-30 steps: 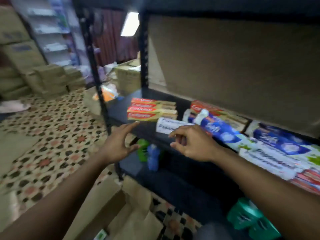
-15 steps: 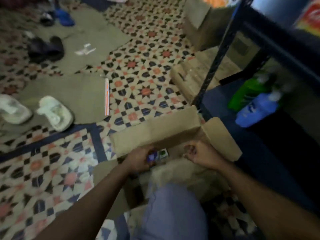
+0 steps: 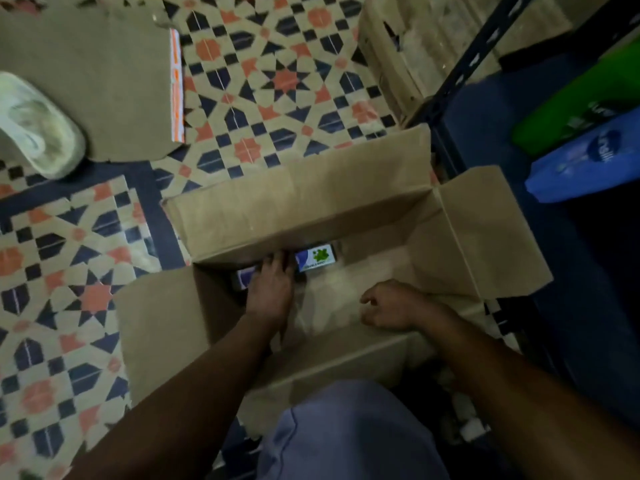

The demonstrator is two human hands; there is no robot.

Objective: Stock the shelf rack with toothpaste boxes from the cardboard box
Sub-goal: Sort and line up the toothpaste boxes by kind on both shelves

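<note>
An open cardboard box (image 3: 277,209) stands on the patterned floor with its flaps spread out. One blue and white toothpaste box (image 3: 317,257) with a green leaf print lies inside, against the far wall. My left hand (image 3: 270,289) reaches down into the carton and lies across the middle of that toothpaste box, fingers curled over its far edge. My right hand (image 3: 398,306) hovers inside the carton near its front wall, fingers loosely curled and holding nothing. The black shelf rack (image 3: 464,74) rises at the right.
A green bottle (image 3: 571,109) and a blue bottle (image 3: 585,164) lie on the rack's blue bottom shelf. A second carton (image 3: 398,57) stands behind the rack post. A flat cardboard sheet (image 3: 90,81) and a white sandal (image 3: 34,129) lie at the left. My knee (image 3: 346,431) is below.
My view dropped from the stocked shelf to the carton on the floor. Both hands came down from the shelf into the carton, and the left one settled on the toothpaste box.
</note>
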